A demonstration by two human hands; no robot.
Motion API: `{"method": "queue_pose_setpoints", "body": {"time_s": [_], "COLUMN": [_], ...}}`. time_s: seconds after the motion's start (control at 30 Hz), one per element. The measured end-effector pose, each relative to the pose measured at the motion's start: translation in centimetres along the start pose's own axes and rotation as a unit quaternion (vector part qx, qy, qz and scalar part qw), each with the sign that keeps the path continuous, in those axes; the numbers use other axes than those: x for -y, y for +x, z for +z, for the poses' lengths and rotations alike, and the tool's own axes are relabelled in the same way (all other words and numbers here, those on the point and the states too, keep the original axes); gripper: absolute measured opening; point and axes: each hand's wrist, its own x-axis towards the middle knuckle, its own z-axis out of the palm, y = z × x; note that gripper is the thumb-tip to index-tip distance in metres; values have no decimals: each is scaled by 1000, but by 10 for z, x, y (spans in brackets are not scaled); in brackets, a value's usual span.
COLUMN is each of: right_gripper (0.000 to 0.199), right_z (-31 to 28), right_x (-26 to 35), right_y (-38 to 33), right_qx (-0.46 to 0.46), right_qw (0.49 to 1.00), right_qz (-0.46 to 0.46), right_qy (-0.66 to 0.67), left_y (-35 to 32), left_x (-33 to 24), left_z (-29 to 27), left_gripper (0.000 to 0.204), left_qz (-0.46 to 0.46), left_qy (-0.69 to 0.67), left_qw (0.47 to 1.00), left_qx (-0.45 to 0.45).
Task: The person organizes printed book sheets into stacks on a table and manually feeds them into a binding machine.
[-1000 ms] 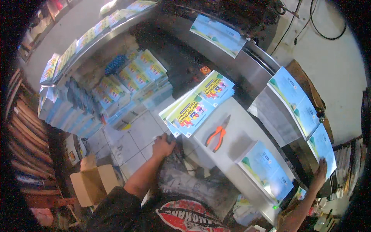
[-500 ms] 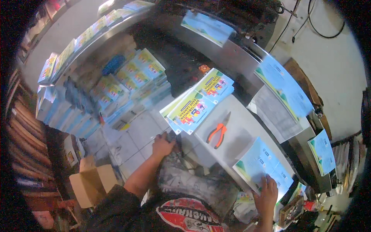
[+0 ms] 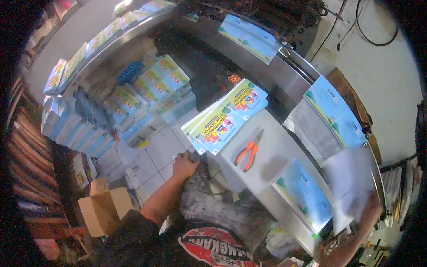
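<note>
- The grey metal desk (image 3: 284, 147) runs from the middle to the lower right.
- A fanned stack of colourful booklets (image 3: 227, 118) lies at its near-left end.
- A blue-covered booklet (image 3: 304, 196) lies flat near the right end.
- A blurred pale sheet (image 3: 351, 184) is gripped by the right hand (image 3: 371, 213), fingers closed on its lower edge.
- The left hand (image 3: 184, 164) rests curled on the desk's left edge; whether it grips anything, I cannot tell.
- Orange-handled pliers (image 3: 249, 151) lie between the booklets.

Bare tabletop (image 3: 284, 151) beside pliers (image 3: 248, 153) (booklets (image 3: 224, 118) beyond)
</note>
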Motion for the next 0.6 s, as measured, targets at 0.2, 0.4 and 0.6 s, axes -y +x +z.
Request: {"method": "queue_pose_setpoints", "body": {"time_s": [0.2, 0.4, 0.6], "right_gripper": [35, 35, 42], "right_z": [25, 127, 108], "right_x": [-36, -76, 17], "right_y": [71, 39, -32], "right_qx": [-270, -97, 2], "right_qw": [954, 989, 992], "right_qz": [-113, -116, -119], "right_qy": [70, -8, 34], "left_y": [-3, 1, -5], "left_x": [0, 9, -1], "left_z": [-5, 7, -6], "left_gripper": [76, 75, 71], "left_qz": [-8, -8, -15], "left_qy": [13, -2, -2], "left_qw": [1000, 1000, 1000], "left_qx": [9, 7, 8]}}
